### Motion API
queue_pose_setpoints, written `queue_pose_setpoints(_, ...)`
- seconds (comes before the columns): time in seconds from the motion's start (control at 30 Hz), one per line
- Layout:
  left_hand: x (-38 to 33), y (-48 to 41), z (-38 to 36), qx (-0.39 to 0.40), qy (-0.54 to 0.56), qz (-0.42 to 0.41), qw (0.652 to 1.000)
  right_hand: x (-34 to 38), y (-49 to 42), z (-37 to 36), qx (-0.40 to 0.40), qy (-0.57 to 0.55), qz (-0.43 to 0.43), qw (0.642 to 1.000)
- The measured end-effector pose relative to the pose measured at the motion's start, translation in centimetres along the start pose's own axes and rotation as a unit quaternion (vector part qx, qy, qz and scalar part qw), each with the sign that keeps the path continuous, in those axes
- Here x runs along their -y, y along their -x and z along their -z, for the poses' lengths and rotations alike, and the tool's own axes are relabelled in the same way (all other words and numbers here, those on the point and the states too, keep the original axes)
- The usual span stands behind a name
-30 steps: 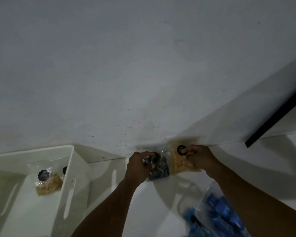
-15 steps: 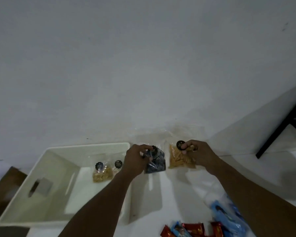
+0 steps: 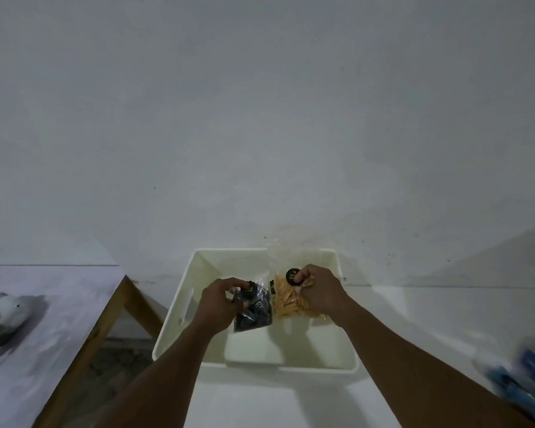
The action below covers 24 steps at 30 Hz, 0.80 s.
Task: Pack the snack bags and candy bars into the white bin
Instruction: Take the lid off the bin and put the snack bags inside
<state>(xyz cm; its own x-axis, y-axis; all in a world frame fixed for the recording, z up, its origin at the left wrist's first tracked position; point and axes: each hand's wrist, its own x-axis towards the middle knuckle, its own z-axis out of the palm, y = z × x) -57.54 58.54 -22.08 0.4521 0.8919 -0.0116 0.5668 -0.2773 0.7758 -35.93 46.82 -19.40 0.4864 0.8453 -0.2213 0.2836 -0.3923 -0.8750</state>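
Two hands are hanging over the white bin (image 3: pixel 306 366): left hand (image 3: pixel 218 304) is pinching the dark snack bag (image 3: pixel 255 315), right hand (image 3: pixel 322 291) is gripping the orange snack bag (image 3: pixel 286 301) just beside it. I'd be lowering both flat toward its far side before letting go

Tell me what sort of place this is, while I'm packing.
Likely a plain indoor room used as a makeshift packing spot: a bare wall, a white table carrying the white bin, and a second table on wooden legs to the left.
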Motion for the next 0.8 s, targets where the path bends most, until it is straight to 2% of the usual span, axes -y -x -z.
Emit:
queue_pose_setpoints(0.23,4.7,-3.4,-5.1,0.079,0.006,0.014,0.997,-5.0,-2.1,-3.5,-0.036,0.091,-0.089,0.991)
queue_pose_setpoints(0.43,6.0,-5.4,-8.8,0.122,-0.014,0.035,0.992,-8.4,-4.4,-5.3,-0.076,0.147,-0.122,0.979)
queue_pose_setpoints(0.57,6.3,-5.7,-8.5,0.146,-0.048,0.018,0.988,-7.3,-5.2,-5.7,-0.083,0.197,-0.138,0.967)
queue_pose_setpoints(0.63,6.5,-5.4,-8.1,0.156,-0.06,0.025,0.986,-6.2,-5.1,-5.9,-0.094,0.188,-0.145,0.967)
queue_pose_setpoints(0.8,2.1,-3.6,-5.1,0.163,-0.066,0.024,0.984,-2.4,-2.5,-3.8,-0.11,0.173,-0.092,0.974)
